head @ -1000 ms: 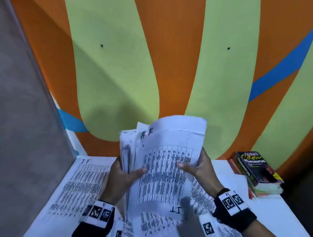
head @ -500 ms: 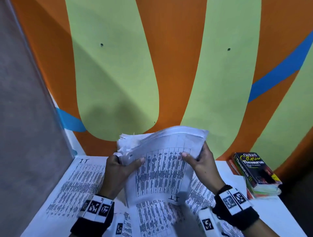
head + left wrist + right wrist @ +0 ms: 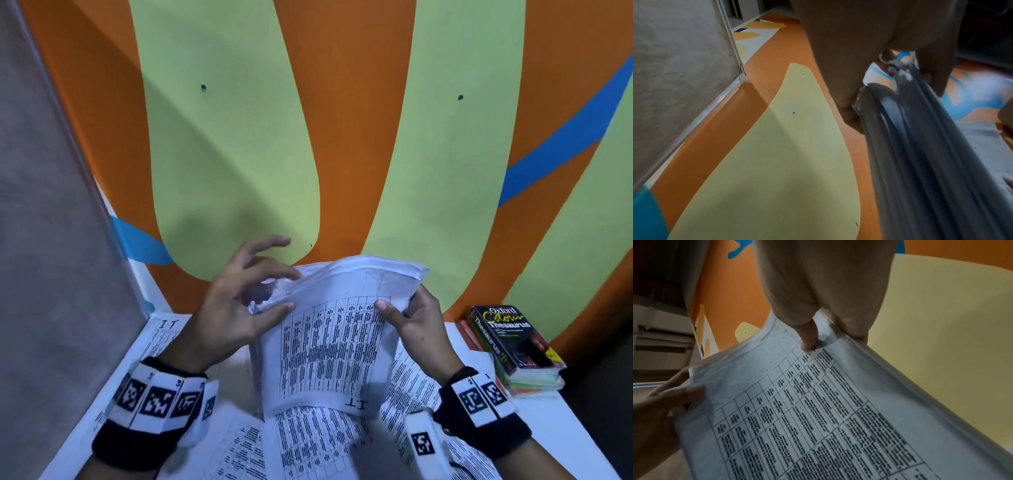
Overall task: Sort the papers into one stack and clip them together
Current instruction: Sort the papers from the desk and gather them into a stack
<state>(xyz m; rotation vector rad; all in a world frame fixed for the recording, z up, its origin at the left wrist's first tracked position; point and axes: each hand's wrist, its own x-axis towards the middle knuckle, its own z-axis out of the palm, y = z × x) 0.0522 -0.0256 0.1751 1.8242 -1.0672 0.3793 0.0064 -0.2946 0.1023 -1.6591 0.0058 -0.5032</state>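
Note:
I hold a thick stack of printed table sheets (image 3: 329,346) upright over the white table (image 3: 582,431), its top edge curling toward me. My left hand (image 3: 270,291) pinches the crumpled top left corner, thumb on the front, with one finger lifted clear. In the left wrist view the fingers of my left hand (image 3: 893,97) straddle the fanned sheet edges of the stack (image 3: 920,146). My right hand (image 3: 399,305) grips the upper right edge, thumb on the printed face. The right wrist view shows my right hand (image 3: 830,335) on the stack (image 3: 818,418).
Loose printed sheets lie flat on the table, one at the left (image 3: 164,346) and others under the stack (image 3: 325,448). A pile of books (image 3: 513,346) with a thesaurus on top sits at the right. A grey partition (image 3: 51,240) closes the left side, and the painted wall stands behind.
The stack has sunk lower and its top has bent forward. My left hand has slid from the stack's left side up to the top left corner, fingers spreading. The right hand keeps its grip.

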